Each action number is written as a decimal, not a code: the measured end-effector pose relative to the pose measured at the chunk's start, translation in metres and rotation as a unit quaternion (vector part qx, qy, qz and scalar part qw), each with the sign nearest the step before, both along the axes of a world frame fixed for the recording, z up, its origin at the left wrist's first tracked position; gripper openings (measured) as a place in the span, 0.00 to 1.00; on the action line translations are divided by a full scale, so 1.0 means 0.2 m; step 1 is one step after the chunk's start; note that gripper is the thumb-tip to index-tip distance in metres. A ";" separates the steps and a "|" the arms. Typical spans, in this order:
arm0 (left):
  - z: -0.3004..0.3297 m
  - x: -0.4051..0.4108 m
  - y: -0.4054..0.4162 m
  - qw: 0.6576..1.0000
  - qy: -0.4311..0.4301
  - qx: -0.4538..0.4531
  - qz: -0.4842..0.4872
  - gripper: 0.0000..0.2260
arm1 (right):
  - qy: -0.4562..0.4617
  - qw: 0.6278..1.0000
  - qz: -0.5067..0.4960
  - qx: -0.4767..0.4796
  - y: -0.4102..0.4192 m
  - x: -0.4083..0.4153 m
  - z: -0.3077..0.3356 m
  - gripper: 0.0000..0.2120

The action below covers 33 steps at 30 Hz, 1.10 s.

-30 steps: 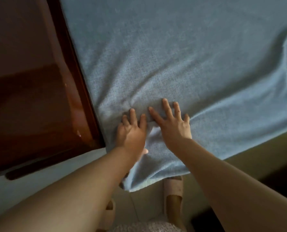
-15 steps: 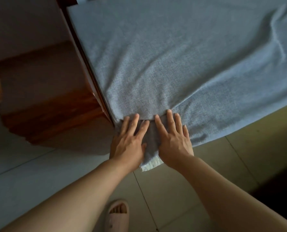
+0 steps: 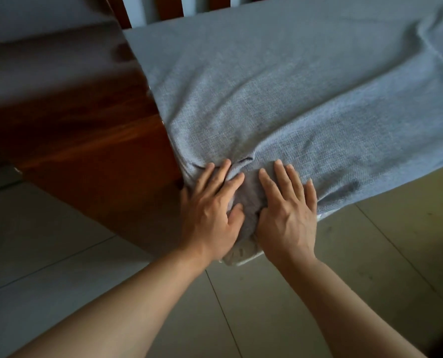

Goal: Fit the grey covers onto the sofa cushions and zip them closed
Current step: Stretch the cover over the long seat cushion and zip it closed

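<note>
A large cushion in a grey woven cover [image 3: 280, 86] lies flat across the wooden sofa frame, filling the upper right of the head view. Its near left corner hangs over the edge, bunched into folds. My left hand [image 3: 210, 210] presses flat on that corner with straight, spread fingers, thumb against the bunched cloth. My right hand [image 3: 287, 213] lies flat beside it, fingers straight on the cover. A pale fringe of raw fabric edge [image 3: 246, 262] shows below the hands. No zip is visible.
A dark red-brown wooden armrest [image 3: 68, 120] of the sofa runs along the cushion's left side. Wooden slats [image 3: 171, 7] stand at the back. Pale floor tiles [image 3: 47, 254] lie below and to the right.
Both hands have slid back toward me along the cover to its hanging corner, bunching the cloth there. The camera has lifted, so the slipper and foot have left the view.
</note>
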State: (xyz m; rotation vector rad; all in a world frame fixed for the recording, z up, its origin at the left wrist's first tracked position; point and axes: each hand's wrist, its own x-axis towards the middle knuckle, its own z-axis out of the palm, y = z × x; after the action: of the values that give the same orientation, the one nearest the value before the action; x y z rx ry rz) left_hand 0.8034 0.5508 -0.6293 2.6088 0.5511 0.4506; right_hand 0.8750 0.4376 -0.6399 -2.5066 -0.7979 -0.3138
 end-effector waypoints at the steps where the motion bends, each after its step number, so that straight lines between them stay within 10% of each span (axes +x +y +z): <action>1: -0.03 0.00 0.00 0.999 -0.032 -0.005 0.000 0.26 | -0.019 1.000 -0.001 0.019 0.00 0.00 -0.02 0.28; 13: -0.19 -0.01 0.05 0.946 -0.312 -0.033 -0.081 0.16 | -0.141 0.966 0.048 0.213 -0.01 0.05 -0.16 0.21; 22: -0.24 -0.16 0.05 0.953 -0.251 0.070 -0.158 0.30 | -0.165 0.958 0.063 0.224 -0.11 -0.07 -0.19 0.12; 33: -0.05 -0.15 0.03 0.956 -0.263 0.128 -0.020 0.16 | -0.185 0.954 0.069 0.225 -0.11 -0.14 -0.18 0.15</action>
State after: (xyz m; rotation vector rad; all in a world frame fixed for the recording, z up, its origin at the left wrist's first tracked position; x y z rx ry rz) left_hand 0.7736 0.5563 -0.6398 2.5656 0.2691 1.2244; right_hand 0.8466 0.4164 -0.6754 -1.9785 -0.9164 -0.8344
